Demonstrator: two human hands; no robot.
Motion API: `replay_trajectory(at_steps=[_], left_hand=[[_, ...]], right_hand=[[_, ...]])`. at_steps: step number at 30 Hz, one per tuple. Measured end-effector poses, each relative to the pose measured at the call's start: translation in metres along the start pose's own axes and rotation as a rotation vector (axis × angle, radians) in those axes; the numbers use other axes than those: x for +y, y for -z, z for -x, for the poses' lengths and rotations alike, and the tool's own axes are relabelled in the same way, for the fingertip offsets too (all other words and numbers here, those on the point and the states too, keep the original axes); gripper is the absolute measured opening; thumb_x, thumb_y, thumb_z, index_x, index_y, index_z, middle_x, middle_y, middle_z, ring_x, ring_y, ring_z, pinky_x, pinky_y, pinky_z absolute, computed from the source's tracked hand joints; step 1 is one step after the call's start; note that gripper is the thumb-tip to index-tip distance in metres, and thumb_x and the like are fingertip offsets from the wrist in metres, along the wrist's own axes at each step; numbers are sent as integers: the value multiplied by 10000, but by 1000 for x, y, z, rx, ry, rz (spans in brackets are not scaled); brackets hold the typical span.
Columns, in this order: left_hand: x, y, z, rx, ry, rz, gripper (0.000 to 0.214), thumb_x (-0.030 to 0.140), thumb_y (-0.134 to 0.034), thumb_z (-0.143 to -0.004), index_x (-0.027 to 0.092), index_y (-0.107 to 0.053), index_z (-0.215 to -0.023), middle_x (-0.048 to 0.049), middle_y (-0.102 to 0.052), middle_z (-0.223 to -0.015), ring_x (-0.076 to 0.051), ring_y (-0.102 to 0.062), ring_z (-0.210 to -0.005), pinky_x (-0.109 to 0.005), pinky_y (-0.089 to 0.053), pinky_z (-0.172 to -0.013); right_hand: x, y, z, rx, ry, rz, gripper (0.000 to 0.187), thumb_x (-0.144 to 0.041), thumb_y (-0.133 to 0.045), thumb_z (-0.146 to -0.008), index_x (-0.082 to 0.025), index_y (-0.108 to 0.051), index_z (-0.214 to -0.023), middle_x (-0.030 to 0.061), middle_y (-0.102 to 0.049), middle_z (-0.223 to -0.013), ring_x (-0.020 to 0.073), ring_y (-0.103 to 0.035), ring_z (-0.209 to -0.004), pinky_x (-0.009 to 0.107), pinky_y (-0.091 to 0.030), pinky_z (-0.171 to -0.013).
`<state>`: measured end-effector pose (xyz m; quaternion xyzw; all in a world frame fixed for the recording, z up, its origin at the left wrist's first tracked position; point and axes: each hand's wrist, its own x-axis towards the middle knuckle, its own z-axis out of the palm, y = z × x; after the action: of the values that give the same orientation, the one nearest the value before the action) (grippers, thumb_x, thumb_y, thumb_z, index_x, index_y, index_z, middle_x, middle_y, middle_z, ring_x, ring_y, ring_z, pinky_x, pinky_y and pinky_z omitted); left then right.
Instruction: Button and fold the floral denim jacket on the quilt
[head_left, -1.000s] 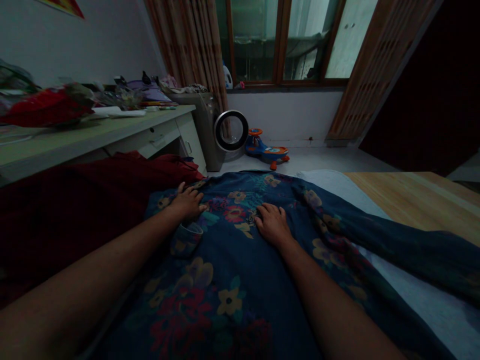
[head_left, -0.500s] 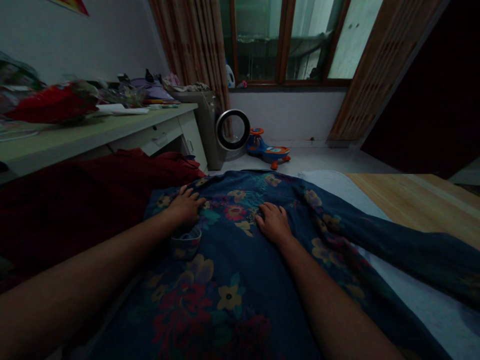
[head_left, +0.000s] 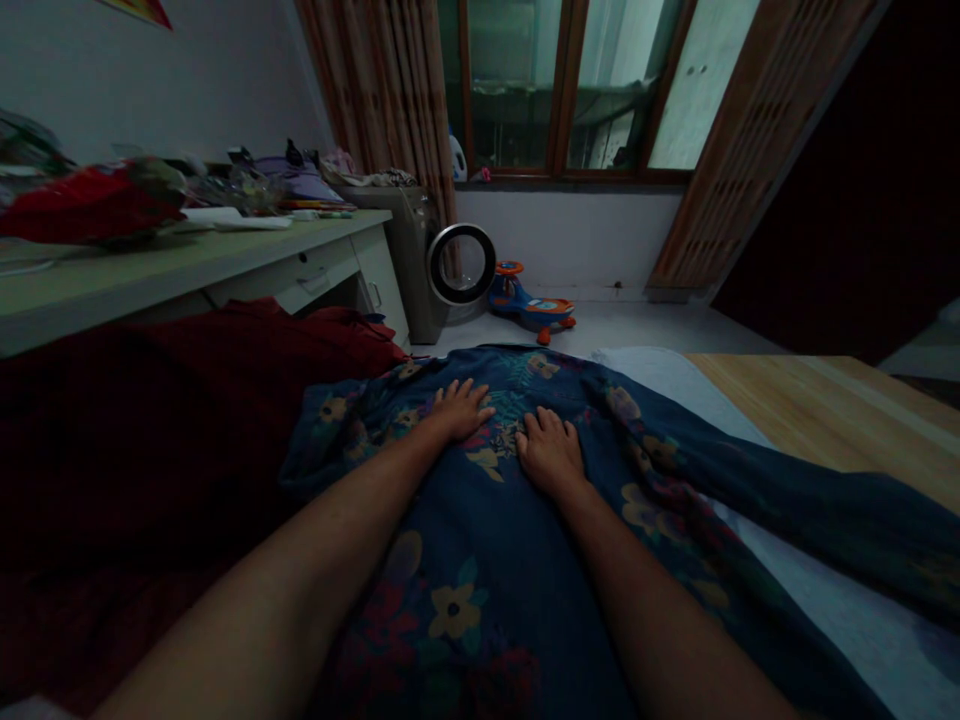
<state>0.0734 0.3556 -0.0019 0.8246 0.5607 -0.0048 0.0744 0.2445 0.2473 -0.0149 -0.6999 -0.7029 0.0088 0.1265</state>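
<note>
A dark blue floral garment (head_left: 525,560) lies spread out in front of me, one long sleeve reaching to the right. My left hand (head_left: 460,410) rests palm down on its upper middle, fingers spread. Just to the right, my right hand (head_left: 551,450) also lies flat on the cloth with its fingers a little apart. A narrow gap separates the two hands, and neither grips anything. Part of the garment is hidden under my forearms. The sleeve on the left side lies bunched near a dark red cloth (head_left: 150,430).
Under the garment is a white cloth (head_left: 652,375) on a wooden surface (head_left: 810,395). A cluttered desk (head_left: 300,240) runs along the left wall. Beyond stand a washing machine (head_left: 411,260) with its round door open and a blue-orange ride-on toy (head_left: 531,305).
My left hand has moved right across the garment, from its left side to the middle beside my right hand. My right hand has stayed nearly in place.
</note>
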Motion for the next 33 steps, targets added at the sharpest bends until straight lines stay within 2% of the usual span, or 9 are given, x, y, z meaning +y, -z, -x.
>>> replay_trajectory(at_steps=[4, 7, 9, 12, 15, 17, 21, 27, 33], left_hand=[[-20, -5, -6, 26, 237, 25, 733, 660, -248, -931, 236, -278, -1529, -154, -217, -1610, -363, -179, -1479, -523, -212, -1151], [-14, 9, -4, 9, 315, -22, 669, 554, -265, -963, 159, -348, -1497, -227, -293, -1563, -370, -260, -1450, -532, -263, -1126], [4, 19, 3, -16, 297, -44, 577, 445, -373, -951, 125, -454, -1423, -264, -411, -1479, -407, -366, -1383, -574, -293, -1092], [44, 27, 23, -72, 160, -26, 460, 328, -564, -857, 222, -576, -1304, -179, -558, -1369, -367, -513, -1259, -527, -389, -1040], [79, 22, 51, -90, 42, 14, 413, 325, -491, -897, 267, -570, -1298, -129, -603, -1321, -324, -552, -1220, -465, -457, -988], [92, 11, 68, -83, 32, 34, 430, 329, -394, -940, 268, -531, -1343, -128, -563, -1377, -350, -511, -1271, -527, -443, -997], [100, -17, 87, 29, 121, 109, 612, 563, -368, -930, 303, -355, -1484, -108, -289, -1592, -452, -194, -1448, -726, -199, -1080], [100, -37, 90, 114, 111, 116, 741, 687, -340, -888, 301, -303, -1520, -106, -225, -1617, -449, -101, -1469, -723, -96, -1107], [101, -32, 89, 134, 104, 117, 731, 667, -401, -881, 278, -355, -1498, -127, -291, -1586, -470, -154, -1447, -718, -126, -1100]], right_hand=[[2, -3, -1, -32, -21, -4, 484, -431, -356, -983, -201, -491, -1388, 139, -384, -1535, 286, -311, -1412, 490, -216, -1113], [1, -4, -1, -34, -63, 9, 530, -460, -356, -978, -203, -462, -1429, 145, -348, -1555, 305, -270, -1436, 504, -193, -1123], [0, -3, -1, -47, -89, 22, 549, -475, -354, -975, -210, -446, -1447, 148, -325, -1566, 320, -247, -1446, 518, -182, -1125], [0, -1, -2, -89, -90, 38, 564, -482, -330, -981, -209, -420, -1467, 152, -299, -1578, 328, -231, -1454, 527, -183, -1128], [7, 3, -6, -146, -49, 45, 563, -463, -301, -990, -200, -402, -1478, 147, -298, -1579, 318, -256, -1449, 498, -222, -1126], [14, 5, -9, -188, -13, 42, 546, -417, -308, -990, -185, -404, -1476, 131, -320, -1573, 293, -289, -1438, 450, -254, -1124], [31, 9, -14, -207, 8, 54, 529, -345, -333, -974, -165, -409, -1466, 92, -340, -1570, 244, -309, -1428, 414, -245, -1140], [55, 14, -16, -174, -293, 99, 667, -589, -337, -943, -226, -370, -1503, 130, -237, -1604, 343, -172, -1472, 522, -163, -1146], [62, 11, -18, -197, -300, 96, 678, -596, -305, -953, -239, -308, -1530, 158, -196, -1608, 354, -148, -1476, 504, -173, -1146]])
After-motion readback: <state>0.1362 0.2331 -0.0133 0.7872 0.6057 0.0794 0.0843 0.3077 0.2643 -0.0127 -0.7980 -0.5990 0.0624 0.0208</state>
